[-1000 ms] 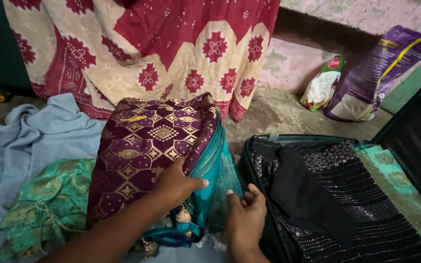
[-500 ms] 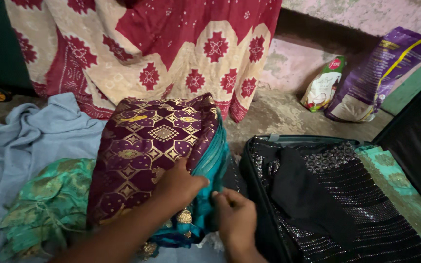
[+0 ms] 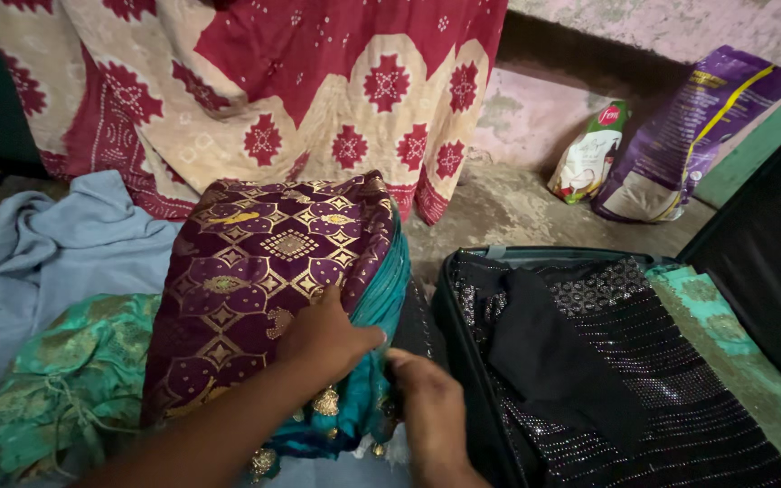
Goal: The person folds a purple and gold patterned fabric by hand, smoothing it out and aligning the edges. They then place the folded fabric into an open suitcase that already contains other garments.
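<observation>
1. The left hand [image 3: 323, 339] lies flat on the folded maroon and gold cloth [image 3: 264, 289], its grip spread wide and pressing, thumb hooked over the near right edge.
2. The right hand [image 3: 427, 402] sits just right of that grip, fingers pinched narrow on the teal cloth [image 3: 381, 298] under the maroon fold.
3. The bundle's long axis runs away from both grips, toward the hanging red and cream cloth [image 3: 318, 99].
4. Right of the grips the open suitcase [image 3: 463, 339] holds black sequinned fabric [image 3: 644, 361]; left lie a green garment [image 3: 74, 380] and a pale blue sheet [image 3: 65, 253] on the floor [image 3: 499, 212].
</observation>
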